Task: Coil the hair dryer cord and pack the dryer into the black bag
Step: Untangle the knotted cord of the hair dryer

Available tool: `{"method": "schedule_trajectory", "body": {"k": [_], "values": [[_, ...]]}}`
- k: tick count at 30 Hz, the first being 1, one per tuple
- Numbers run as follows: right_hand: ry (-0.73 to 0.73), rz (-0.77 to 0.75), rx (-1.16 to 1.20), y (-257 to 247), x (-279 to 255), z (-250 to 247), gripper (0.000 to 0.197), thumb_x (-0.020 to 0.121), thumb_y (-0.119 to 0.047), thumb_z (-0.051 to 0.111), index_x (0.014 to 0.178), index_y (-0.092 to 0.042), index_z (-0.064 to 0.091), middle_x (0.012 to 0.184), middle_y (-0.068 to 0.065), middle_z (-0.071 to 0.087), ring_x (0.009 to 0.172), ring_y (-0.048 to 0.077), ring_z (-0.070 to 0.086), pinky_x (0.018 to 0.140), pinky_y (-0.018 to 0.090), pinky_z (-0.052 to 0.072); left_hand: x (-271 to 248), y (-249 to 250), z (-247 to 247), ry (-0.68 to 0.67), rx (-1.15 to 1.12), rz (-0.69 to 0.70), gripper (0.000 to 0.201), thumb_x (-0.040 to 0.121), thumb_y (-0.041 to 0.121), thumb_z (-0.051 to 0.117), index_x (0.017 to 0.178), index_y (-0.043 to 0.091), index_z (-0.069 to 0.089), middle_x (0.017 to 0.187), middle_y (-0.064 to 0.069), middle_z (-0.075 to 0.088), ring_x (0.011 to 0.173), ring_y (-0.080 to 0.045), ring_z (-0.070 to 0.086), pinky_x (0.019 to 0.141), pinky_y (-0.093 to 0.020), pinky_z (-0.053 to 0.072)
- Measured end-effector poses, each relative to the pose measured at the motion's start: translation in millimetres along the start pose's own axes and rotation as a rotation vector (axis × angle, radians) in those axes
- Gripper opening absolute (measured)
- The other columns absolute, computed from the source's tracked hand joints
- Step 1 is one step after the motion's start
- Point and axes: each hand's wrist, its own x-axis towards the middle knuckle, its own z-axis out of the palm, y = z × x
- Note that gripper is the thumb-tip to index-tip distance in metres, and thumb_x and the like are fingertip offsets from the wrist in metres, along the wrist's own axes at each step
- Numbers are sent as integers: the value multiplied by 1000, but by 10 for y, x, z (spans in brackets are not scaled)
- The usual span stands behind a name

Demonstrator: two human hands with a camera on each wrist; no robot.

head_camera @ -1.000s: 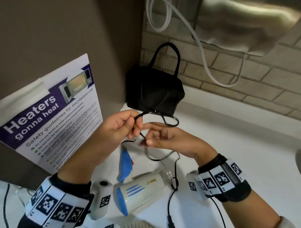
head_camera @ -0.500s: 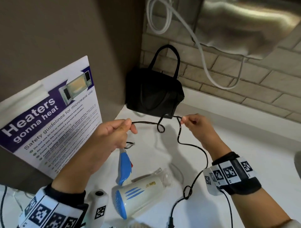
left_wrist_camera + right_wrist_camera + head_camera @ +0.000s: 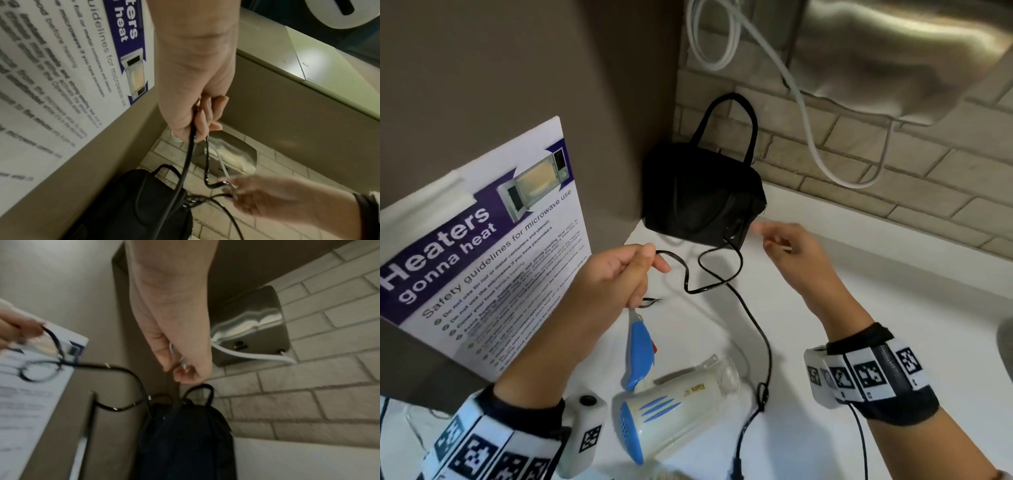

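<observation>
The white and blue hair dryer lies on its side on the white counter, its blue handle folded up toward my left hand. My left hand grips the black cord in a fist. From there the cord sags in a loose loop and runs down past the dryer's nozzle. My right hand hovers just right of the loop, fingers loosely curled and blurred, holding nothing. The black bag stands upright in the corner behind both hands, handles up.
A microwave safety poster leans on the left wall. A steel hand dryer with a white hose hangs on the brick wall above the bag. The cord has a small knot near the dryer.
The hands drew apart, stretching the cord between them. My right hand then let go, and the cord dropped into a slack loop from my left hand.
</observation>
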Motion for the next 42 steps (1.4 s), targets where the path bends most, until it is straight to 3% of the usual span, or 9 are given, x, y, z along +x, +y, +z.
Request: {"method": "schedule_trajectory", "body": {"k": [2,5,8,10,14,23,29,35,42], "values": [[58,-146,91,-237,-86,-13,39,92,2,47,118,-22,63,117,4,55,107,9,57,84,4,42,-3,15,70,-1,23,7,33,89,44,44,73,27,68,46,8,37,51,-11,38,63,-27,38],[-68,-406,115,-583,-217,18,33,96,-5,46,126,-15,59,121,4,60,115,9,55,99,18,41,0,42,164,-41,41,36,33,99,32,41,79,26,66,51,8,42,51,-5,39,59,-17,39],[-261,-588,-91,-784,-363,208,34,97,-11,45,129,-9,56,118,6,63,109,11,56,95,20,42,-2,98,241,-120,89,130,30,94,31,37,84,22,63,55,11,51,52,-3,41,58,-15,38],[-290,-640,-271,-819,-433,352,32,90,1,48,119,-5,61,97,9,66,91,20,56,83,28,44,-6,128,275,-117,102,200,29,91,28,36,80,15,60,55,11,54,53,-2,43,59,-14,39],[-262,-593,-308,-782,-450,388,30,79,12,44,76,-17,50,71,-5,52,66,8,42,59,15,32,-26,169,251,-46,96,245,29,89,20,36,71,5,53,51,8,47,51,-3,40,53,-12,35],[-235,-506,-140,-460,-313,442,34,69,15,37,69,-18,42,63,-13,43,61,3,41,58,10,32,-34,151,180,-97,-133,165,37,87,17,35,56,29,52,51,10,41,54,-8,34,55,-13,33],[-188,-415,-162,-108,-177,403,30,68,13,33,69,-16,42,62,-9,42,55,8,38,52,14,29,-12,220,-21,-55,-316,208,43,81,2,31,54,27,53,53,15,42,50,-4,35,56,-17,32],[-182,-373,-203,104,-26,436,31,67,14,32,69,-16,41,60,-7,41,54,10,36,53,19,28,-41,284,-75,-41,-323,236,75,88,-22,13,50,29,53,52,16,42,47,-1,36,56,-12,36],[-163,-288,-232,570,132,451,20,66,-3,27,68,-19,39,59,-8,40,53,9,36,56,29,32,-98,300,-145,-61,-296,277,64,91,-12,20,53,28,53,53,17,42,48,-1,37,58,-12,35]]}}
